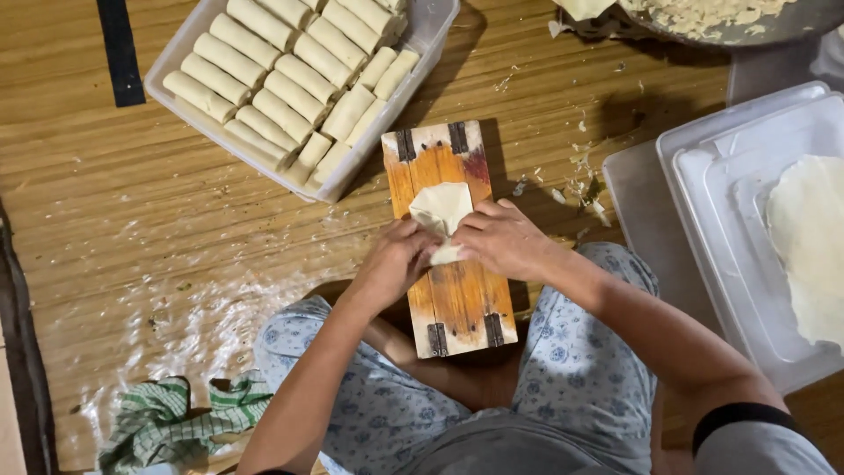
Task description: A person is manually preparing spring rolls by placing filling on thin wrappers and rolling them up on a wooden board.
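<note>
Fingers of the left hand [397, 258] and right hand [501, 239] pinch a pale wrapper [442, 211] on the wooden board [462, 299]; thin and soft (probably tears easily), best taken at its edges. Finished rolls fill the tray [422, 40] beyond.

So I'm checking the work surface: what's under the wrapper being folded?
The pale wrapper lies on an orange wooden board with dark metal hinges, set on the wood-grain floor. The left hand and right hand cover its near end; any filling is hidden.
</note>
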